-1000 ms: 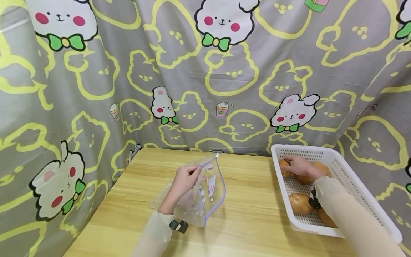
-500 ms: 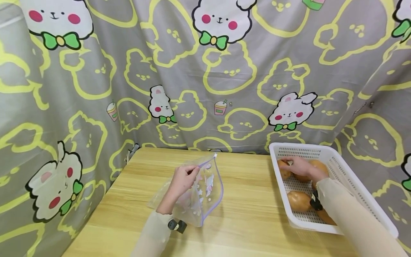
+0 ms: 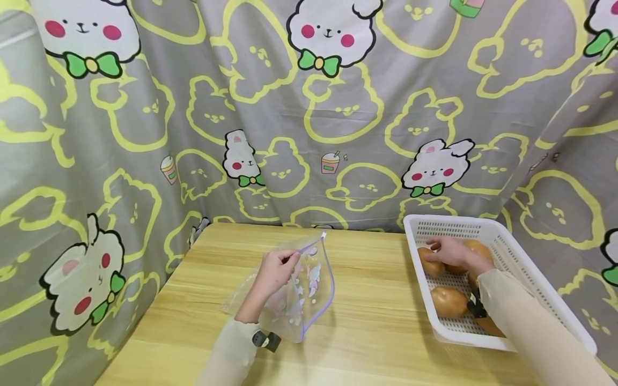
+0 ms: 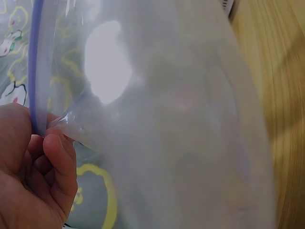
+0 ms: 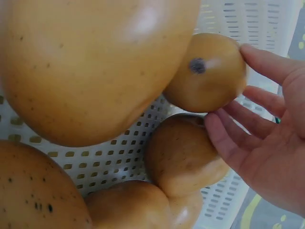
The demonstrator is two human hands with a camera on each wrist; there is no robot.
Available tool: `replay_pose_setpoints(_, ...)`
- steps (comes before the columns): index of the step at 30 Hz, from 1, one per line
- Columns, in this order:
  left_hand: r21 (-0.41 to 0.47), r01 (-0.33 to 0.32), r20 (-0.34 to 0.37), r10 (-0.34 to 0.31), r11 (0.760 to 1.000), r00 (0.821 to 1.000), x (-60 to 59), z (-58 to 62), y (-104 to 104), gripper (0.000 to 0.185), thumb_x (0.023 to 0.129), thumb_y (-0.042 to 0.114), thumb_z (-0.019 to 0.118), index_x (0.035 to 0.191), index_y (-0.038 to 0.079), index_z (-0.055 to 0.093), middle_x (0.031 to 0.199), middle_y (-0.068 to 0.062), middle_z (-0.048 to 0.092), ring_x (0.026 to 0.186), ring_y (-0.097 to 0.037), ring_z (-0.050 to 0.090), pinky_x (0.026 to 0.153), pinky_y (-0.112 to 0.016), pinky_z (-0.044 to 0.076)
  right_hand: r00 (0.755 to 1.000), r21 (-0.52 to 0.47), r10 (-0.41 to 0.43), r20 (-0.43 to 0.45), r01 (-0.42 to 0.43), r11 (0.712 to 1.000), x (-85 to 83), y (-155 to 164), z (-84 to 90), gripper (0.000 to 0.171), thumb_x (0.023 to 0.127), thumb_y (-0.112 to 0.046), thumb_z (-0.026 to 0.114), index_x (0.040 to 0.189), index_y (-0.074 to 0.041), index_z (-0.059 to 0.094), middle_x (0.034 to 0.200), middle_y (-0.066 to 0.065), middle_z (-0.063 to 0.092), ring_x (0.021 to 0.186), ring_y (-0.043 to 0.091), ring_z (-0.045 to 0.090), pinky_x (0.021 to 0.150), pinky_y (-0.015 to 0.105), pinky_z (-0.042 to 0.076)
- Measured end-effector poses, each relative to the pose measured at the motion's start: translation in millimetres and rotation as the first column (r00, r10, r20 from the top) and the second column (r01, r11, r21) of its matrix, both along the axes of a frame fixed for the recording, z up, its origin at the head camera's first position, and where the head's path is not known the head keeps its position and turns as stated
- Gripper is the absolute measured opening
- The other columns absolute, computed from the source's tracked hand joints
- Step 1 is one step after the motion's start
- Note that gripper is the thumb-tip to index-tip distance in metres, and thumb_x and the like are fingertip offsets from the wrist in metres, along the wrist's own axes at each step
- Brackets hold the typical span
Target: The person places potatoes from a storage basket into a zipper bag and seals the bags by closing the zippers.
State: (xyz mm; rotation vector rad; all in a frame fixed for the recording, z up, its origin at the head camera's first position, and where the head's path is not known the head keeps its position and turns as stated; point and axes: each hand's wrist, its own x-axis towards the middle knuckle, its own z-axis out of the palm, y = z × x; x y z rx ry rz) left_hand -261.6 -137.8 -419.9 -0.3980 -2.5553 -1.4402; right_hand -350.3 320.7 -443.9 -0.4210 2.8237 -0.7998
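table (image 3: 376, 321): bag (image 3: 309, 292) upright, mouth up.

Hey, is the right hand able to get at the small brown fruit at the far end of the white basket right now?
Probably yes: the right hand is already inside the open-topped white basket, fingertips touching the small brown fruit, with nothing over it.

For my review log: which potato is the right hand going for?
Start at the white slotted basket on the table's right side. At its far left corner, the right hand touches a small round potato, smaller than the others.
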Motion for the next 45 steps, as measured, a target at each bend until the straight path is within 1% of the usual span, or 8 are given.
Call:
replay_pose_setpoints(5, -0.003, 0.0, -0.002, 0.0, 1.0, 1.0, 2.0, 0.5, -0.8, 0.025, 0.097, 0.02, 0.054, 0.08, 0.009, 0.069, 0.049, 0.001, 0.049, 0.037, -0.012, 0.044, 0.036, -0.024, 0.039, 1.0, 0.039, 0.005, 0.021, -0.006, 0.999, 2.7, -3.3, 1.6, 0.059, 0.081, -0.022, 0.075, 0.124, 0.011, 0.05, 0.111, 0.032, 0.057, 0.1, 0.042, 0.057, 0.084, 0.053, 0.046)
replay_pose_setpoints(10, -0.01, -0.011, -0.003, 0.011, 1.0, 1.0, 2.5, 0.0, -1.2, 0.026, 0.097, 0.02, 0.055, 0.075, 0.015, 0.066, 0.048, 0.001, 0.049, 0.037, -0.012, 0.044, 0.036, -0.023, 0.038, 0.999, 0.057, 0.039, 0.011, -0.039, 0.998, 4.2, -3.3, 1.0, 0.06, 0.079, -0.02, 0.076, 0.124, 0.012, 0.05, 0.11, 0.031, 0.059, 0.102, 0.043, 0.056, 0.085, 0.053, 0.046)
replay_pose_setpoints(14, -0.015, -0.011, -0.01, 0.011, 1.0, 1.0, 1.8, -0.8, -0.7, 0.03, 0.097, 0.02, 0.055, 0.069, 0.015, 0.063, 0.048, 0.002, 0.048, 0.036, -0.012, 0.044, 0.035, -0.023, 0.038, 0.997, 0.057, 0.062, 0.037, -0.064, 0.996, 6.0, -0.8, 0.2, 0.064, 0.078, -0.023, 0.077, 0.125, 0.011, 0.05, 0.112, 0.032, 0.058, 0.104, 0.044, 0.056, 0.085, 0.052, 0.046)
replay_pose_setpoints(20, -0.01, -0.011, -0.018, 0.011, 1.0, 1.0, 0.7, -1.1, 1.4, 0.034, 0.097, 0.02, 0.055, 0.064, 0.013, 0.058, 0.048, 0.002, 0.048, 0.036, -0.011, 0.043, 0.035, -0.023, 0.037, 0.991, 0.081, 0.112, 0.069, -0.117, 0.99, 9.6, 1.9, -1.4, 0.072, 0.074, -0.028, 0.078, 0.125, 0.013, 0.048, 0.104, 0.027, 0.062, 0.089, 0.03, 0.06, 0.073, 0.04, 0.051)
replay_pose_setpoints(23, -0.008, -0.005, -0.02, 0.004, 1.0, 1.0, 0.5, -1.0, 2.5, 0.035, 0.097, 0.019, 0.055, 0.065, 0.005, 0.058, 0.048, 0.002, 0.048, 0.036, -0.01, 0.042, 0.035, -0.022, 0.035, 0.982, 0.028, 0.103, 0.157, -0.109, 0.994, 11.2, 3.1, -3.3, 0.076, 0.075, -0.025, 0.078, 0.129, 0.014, 0.042, 0.104, 0.026, 0.059, 0.085, 0.027, 0.059, 0.063, 0.037, 0.053)
replay_pose_setpoints(27, -0.004, 0.003, -0.016, -0.003, 1.0, 1.0, 0.2, -0.5, 3.9, 0.035, 0.097, 0.019, 0.055, 0.068, 0.0, 0.058, 0.05, 0.002, 0.049, 0.037, -0.01, 0.042, 0.036, -0.021, 0.034, 0.965, -0.053, 0.053, 0.255, -0.04, 0.998, 13.8, 5.1, -4.9, 0.079, 0.078, -0.022, 0.077, 0.134, 0.014, 0.034, 0.111, 0.031, 0.052, 0.089, 0.029, 0.057, 0.058, 0.039, 0.054)
replay_pose_setpoints(38, 0.012, -0.007, -0.016, 0.008, 1.0, 1.0, -1.6, -0.1, 5.4, 0.029, 0.097, 0.019, 0.055, 0.069, 0.014, 0.061, 0.05, 0.001, 0.049, 0.037, -0.011, 0.042, 0.035, -0.021, 0.033, 0.973, -0.115, 0.053, 0.226, -0.027, 0.993, 19.4, 13.2, 5.7, 0.081, 0.083, -0.028, 0.072, 0.139, 0.013, 0.03, 0.132, 0.037, 0.037, 0.11, 0.038, 0.048, 0.073, 0.038, 0.051)
replay_pose_setpoints(45, 0.022, -0.016, -0.022, 0.016, 1.0, 1.0, -1.4, 0.5, 7.0, 0.023, 0.096, 0.019, 0.056, 0.077, 0.012, 0.067, 0.05, 0.002, 0.05, 0.038, -0.01, 0.043, 0.036, -0.02, 0.034, 0.997, -0.076, 0.055, 0.059, -0.05, 0.996, 25.9, 21.1, 22.9, 0.077, 0.084, -0.036, 0.07, 0.138, 0.007, 0.038, 0.127, 0.025, 0.051, 0.104, 0.028, 0.054, 0.083, 0.039, 0.045)
